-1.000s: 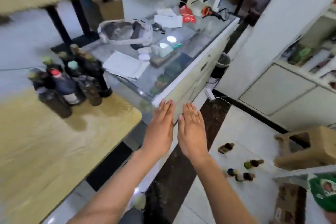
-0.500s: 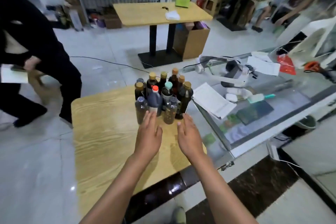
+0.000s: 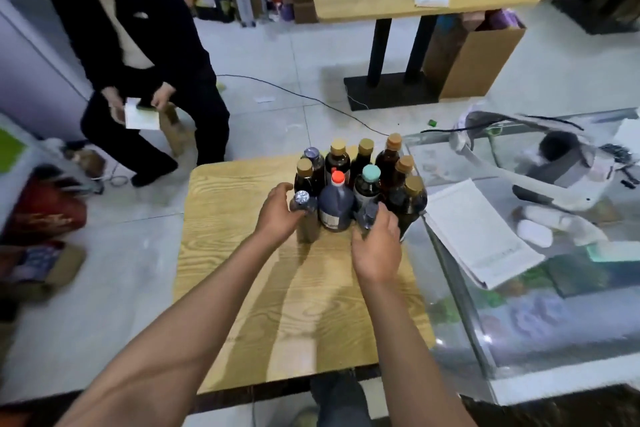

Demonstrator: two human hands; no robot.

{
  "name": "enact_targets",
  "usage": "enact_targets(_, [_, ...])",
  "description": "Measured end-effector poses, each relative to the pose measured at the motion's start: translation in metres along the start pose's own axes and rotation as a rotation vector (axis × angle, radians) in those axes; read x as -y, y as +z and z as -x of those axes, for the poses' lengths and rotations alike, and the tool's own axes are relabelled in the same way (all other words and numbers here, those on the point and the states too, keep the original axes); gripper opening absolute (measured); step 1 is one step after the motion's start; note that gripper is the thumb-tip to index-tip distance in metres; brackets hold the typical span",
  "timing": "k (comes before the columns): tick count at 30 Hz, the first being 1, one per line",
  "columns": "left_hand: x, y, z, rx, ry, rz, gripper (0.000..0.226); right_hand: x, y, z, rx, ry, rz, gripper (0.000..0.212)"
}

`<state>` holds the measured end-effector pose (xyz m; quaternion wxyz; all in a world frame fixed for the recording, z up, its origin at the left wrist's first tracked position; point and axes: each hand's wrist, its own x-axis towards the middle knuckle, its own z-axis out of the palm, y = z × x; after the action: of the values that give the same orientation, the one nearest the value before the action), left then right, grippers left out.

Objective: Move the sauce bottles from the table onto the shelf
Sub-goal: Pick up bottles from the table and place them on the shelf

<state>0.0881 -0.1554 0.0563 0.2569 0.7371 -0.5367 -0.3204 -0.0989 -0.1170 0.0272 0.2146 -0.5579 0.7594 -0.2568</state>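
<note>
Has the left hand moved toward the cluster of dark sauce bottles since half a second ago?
Yes. The left hand has advanced across the wooden table and now grips the foil-capped clear bottle at the cluster's front-left.

Eleven sauce bottles (image 3: pixel 336 207) stand clustered at the far edge of the wooden surface (image 3: pixel 242 288): six with tan caps, three with silvery or grey caps, one red-capped, one teal-capped. Two hands reach among them.

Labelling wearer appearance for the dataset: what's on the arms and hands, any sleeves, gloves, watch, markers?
Both forearms are bare up to the frame edge: no sleeves in view. The left hand and right hand wear no gloves, rings, watch, bands or markers that I can see.
</note>
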Motion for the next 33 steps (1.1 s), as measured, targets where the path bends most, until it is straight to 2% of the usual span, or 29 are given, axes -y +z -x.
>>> enact_targets(3, [0.000,0.017,-0.012,0.058,0.007,0.020,0.061,-0.001,0.007,-0.012,0.012,-0.002,0.023,0.069])
enact_targets(7, [0.011,0.028,-0.014,0.009,0.052,-0.092,0.063,-0.006,0.012,-0.017,-0.032,-0.082,-0.071,0.050])
enact_targets(11, [0.019,0.027,-0.007,-0.040,-0.015,-0.102,0.040,-0.009,0.015,-0.014,-0.078,-0.073,-0.074,0.041])
enact_targets(13, [0.023,0.026,-0.002,-0.081,-0.029,-0.139,0.037,-0.012,0.018,-0.008,-0.097,-0.082,-0.117,0.037])
enact_targets(16, [0.031,0.025,0.005,-0.143,-0.052,-0.169,0.043,-0.015,0.024,0.006,0.003,-0.100,-0.249,0.031])
enact_targets(22, [0.045,0.016,0.030,-0.140,-0.072,-0.160,0.048,-0.025,0.028,0.036,0.165,-0.285,-0.159,0.034])
enact_targets(25, [0.053,0.015,0.053,-0.108,-0.046,-0.141,0.048,-0.032,0.021,0.053,0.185,-0.318,-0.119,0.037])
enact_targets(27, [0.056,0.017,0.070,-0.071,-0.035,-0.111,0.048,-0.036,0.013,0.064,0.201,-0.259,-0.170,0.038])
enact_targets(29, [0.056,0.020,0.088,-0.040,-0.021,-0.080,0.049,-0.037,0.002,0.077,0.222,-0.109,-0.280,0.037])
enact_targets(33, [0.052,0.029,0.118,0.007,-0.002,-0.100,0.050,-0.044,-0.016,0.112,0.102,0.154,-0.546,0.041])
